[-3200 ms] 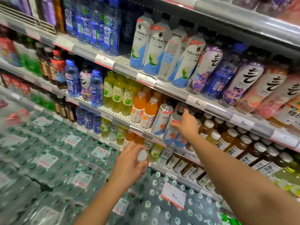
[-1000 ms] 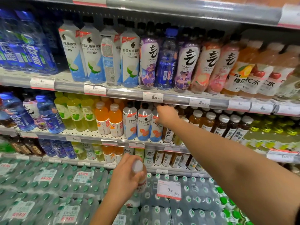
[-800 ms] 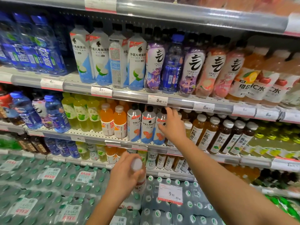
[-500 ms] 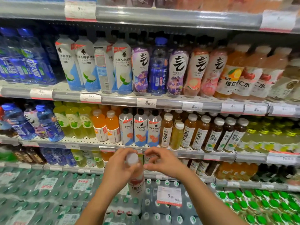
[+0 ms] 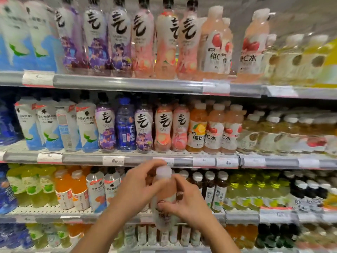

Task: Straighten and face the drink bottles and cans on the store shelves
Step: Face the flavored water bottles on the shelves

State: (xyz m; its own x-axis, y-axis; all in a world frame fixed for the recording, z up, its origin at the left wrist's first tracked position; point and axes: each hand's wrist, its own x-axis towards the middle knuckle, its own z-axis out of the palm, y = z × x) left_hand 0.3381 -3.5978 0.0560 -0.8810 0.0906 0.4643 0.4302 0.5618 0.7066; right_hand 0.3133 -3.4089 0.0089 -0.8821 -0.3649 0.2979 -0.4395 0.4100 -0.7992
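I hold a pale pink bottle with a white cap [image 5: 164, 187] upright in front of the shelves, low in the middle of the view. My left hand [image 5: 135, 190] grips its neck and upper body from the left. My right hand [image 5: 184, 203] holds its middle from the right, fingers curled round the label. Behind it stand white bottles with orange labels [image 5: 102, 189] and brown tea bottles [image 5: 217, 190] on the lower shelf. One blue bottle [image 5: 125, 125] stands among the purple-labelled bottles [image 5: 106, 125] on the shelf above.
Pink peach bottles [image 5: 172, 125] and orange and pink vitamin-water bottles [image 5: 213, 128] fill the middle shelf. Grey shelf rails with price tags [image 5: 113, 160] run across. Yellow-green bottles [image 5: 251, 190] stand to the right, orange ones [image 5: 71, 189] to the left. The picture is blurred.
My right hand left the shelf and closed round the bottle that my left hand was holding. The view has tilted upward, and the bottle has risen in front of the lower shelf.
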